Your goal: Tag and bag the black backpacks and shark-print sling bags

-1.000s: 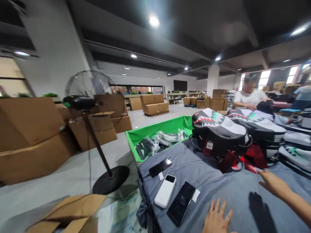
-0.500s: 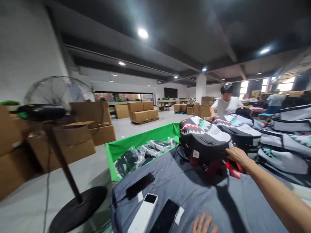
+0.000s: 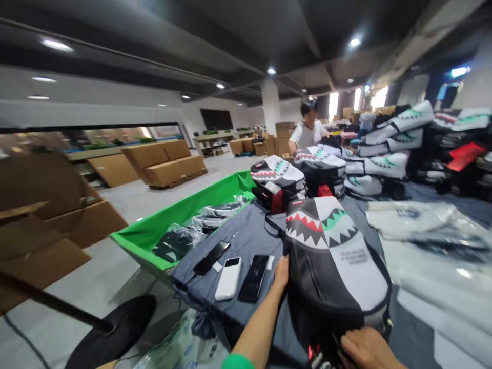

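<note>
A backpack with a shark-mouth print in black, white, red and green lies face up on the grey cloth of the table, close in front of me. My left hand holds its left side, fingers partly hidden against the bag. At the near right end, my right hand is closed on the backpack's dark edge; its fingertips are partly covered. Red and metallic bits show just left of that hand. Beyond it stand more shark-print backpacks, one with a red tag and another beside it.
Left of the bag lie a white device, a black phone and another dark phone. A green-lined bin holds plastic-wrapped bags. Clear plastic bags lie right, stacked backpacks behind. A co-worker stands opposite.
The view has swung right. A backpack now lies close before me, nearer than before. My left hand went from flat on the cloth to the bag's side; my right hand came back toward me.
</note>
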The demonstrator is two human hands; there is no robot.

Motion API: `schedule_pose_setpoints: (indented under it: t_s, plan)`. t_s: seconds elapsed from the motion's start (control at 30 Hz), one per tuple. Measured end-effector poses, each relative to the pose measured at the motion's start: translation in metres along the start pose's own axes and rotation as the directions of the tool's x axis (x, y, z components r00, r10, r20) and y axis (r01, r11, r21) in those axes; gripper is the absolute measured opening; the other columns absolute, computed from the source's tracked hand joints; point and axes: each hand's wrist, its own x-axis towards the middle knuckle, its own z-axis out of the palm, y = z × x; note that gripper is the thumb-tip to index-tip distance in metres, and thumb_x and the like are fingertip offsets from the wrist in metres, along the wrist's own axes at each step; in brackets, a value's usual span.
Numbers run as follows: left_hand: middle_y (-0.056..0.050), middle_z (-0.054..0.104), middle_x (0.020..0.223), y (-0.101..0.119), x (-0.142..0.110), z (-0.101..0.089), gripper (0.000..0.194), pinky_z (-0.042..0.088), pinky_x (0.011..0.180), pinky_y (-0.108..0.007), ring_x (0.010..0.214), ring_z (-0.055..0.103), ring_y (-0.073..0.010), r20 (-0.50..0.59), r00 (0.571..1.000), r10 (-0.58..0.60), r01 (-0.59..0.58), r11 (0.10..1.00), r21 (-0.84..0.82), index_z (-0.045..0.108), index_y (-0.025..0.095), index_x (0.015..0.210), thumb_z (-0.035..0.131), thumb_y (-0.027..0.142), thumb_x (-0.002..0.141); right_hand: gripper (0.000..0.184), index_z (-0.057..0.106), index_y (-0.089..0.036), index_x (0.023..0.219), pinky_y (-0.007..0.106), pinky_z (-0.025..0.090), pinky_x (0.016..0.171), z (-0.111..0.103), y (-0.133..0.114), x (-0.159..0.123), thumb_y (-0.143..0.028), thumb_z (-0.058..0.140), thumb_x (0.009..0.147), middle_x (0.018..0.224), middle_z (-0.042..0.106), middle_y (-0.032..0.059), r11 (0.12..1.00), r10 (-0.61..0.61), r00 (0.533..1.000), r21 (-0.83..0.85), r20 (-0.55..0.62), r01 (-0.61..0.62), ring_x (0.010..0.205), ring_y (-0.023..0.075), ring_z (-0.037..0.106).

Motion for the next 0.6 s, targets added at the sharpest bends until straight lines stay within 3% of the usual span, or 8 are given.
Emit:
schedule_pose_setpoints:
  t_s: [0.2,0.3,0.33,0.37,0.4,0.43,0.5,0.6]
  plan:
    - [-0.012,0.069,0.109,0.025,-0.041,0.003,0.015,0.047,0.105,-0.048,0.110,0.064,-0.0258,0.012,0.995,0.095,-0.096,0.981,0.171,0.068,0.016,0.095,0.060,0.028,0.092,0.018,0.057,-0.020,0.085,0.029,0.039,0.055,-0.064,-0.051,-0.013,-0.009,0.044,0.092,0.065,0.058,-0.0003,0.967,0.226,0.974,0.132,-0.035,-0.219,0.056,0.0144,0.055]
    - [-0.009,0.067,0.122,0.058,-0.097,-0.002,0.017,0.044,0.110,-0.045,0.121,0.059,-0.0238,0.055,0.931,0.360,-0.363,0.910,0.200,0.068,0.021,0.105,0.056,0.022,0.093,0.020,0.061,-0.019,0.102,0.030,0.051,0.072,-0.103,-0.052,-0.044,-0.005,0.051,0.090,0.077,0.065,0.0022,0.932,0.336,0.917,0.217,-0.216,-0.290,0.071,0.0149,0.062]
    - [-0.009,0.068,0.121,0.067,-0.122,0.001,0.022,0.048,0.105,-0.042,0.118,0.061,-0.0224,0.147,0.811,0.567,-0.585,0.781,0.219,0.067,0.022,0.111,0.052,0.020,0.095,0.021,0.061,-0.019,0.103,0.029,0.053,0.075,-0.112,-0.049,-0.056,-0.005,0.053,0.089,0.081,0.066,0.0033,0.920,0.382,0.886,0.198,-0.261,-0.338,0.076,0.0152,0.063]
    - [-0.009,0.069,0.116,0.074,-0.148,0.007,0.025,0.051,0.099,-0.038,0.112,0.063,-0.0202,0.273,0.625,0.731,-0.781,0.591,0.202,0.065,0.021,0.114,0.049,0.016,0.096,0.021,0.062,-0.019,0.105,0.029,0.054,0.076,-0.119,-0.045,-0.068,-0.007,0.054,0.090,0.086,0.067,0.0052,0.904,0.428,0.860,0.158,-0.279,-0.399,0.080,0.0163,0.065]
    - [-0.007,0.071,0.107,0.078,-0.173,0.017,0.026,0.053,0.093,-0.033,0.100,0.066,-0.0173,0.380,0.424,0.822,-0.906,0.396,0.153,0.065,0.020,0.113,0.048,0.012,0.095,0.022,0.064,-0.018,0.109,0.030,0.056,0.076,-0.123,-0.040,-0.079,-0.011,0.055,0.091,0.093,0.068,0.0078,0.887,0.461,0.846,0.105,-0.267,-0.450,0.086,0.0182,0.066]
    - [-0.006,0.072,0.099,0.080,-0.195,0.030,0.023,0.053,0.091,-0.032,0.092,0.066,-0.0162,0.470,0.294,0.832,-0.956,0.267,0.124,0.064,0.018,0.113,0.050,0.014,0.095,0.024,0.064,-0.019,0.113,0.031,0.057,0.077,-0.124,-0.034,-0.088,-0.013,0.054,0.091,0.099,0.068,0.0098,0.874,0.481,0.844,0.048,-0.239,-0.484,0.092,0.0199,0.066]
    - [-0.007,0.072,0.088,0.078,-0.230,0.061,0.028,0.051,0.097,-0.038,0.081,0.066,-0.0191,0.585,0.192,0.788,-0.979,0.113,0.169,0.065,0.012,0.111,0.057,0.033,0.094,0.028,0.066,-0.021,0.113,0.031,0.059,0.076,-0.118,-0.023,-0.099,-0.011,0.051,0.091,0.104,0.067,0.0103,0.876,0.465,0.859,-0.028,-0.215,-0.482,0.095,0.0204,0.066]
    - [0.000,0.063,0.063,0.077,-0.246,0.096,0.021,0.049,0.095,-0.039,0.065,0.062,-0.0173,0.560,0.244,0.791,-0.938,0.046,0.343,0.062,0.017,0.079,0.061,0.033,0.093,0.032,0.065,-0.021,0.101,0.025,0.058,0.070,-0.104,-0.010,-0.097,0.000,0.044,0.089,0.094,0.066,0.0070,0.906,0.406,0.861,0.009,-0.306,-0.424,0.086,0.0155,0.065]
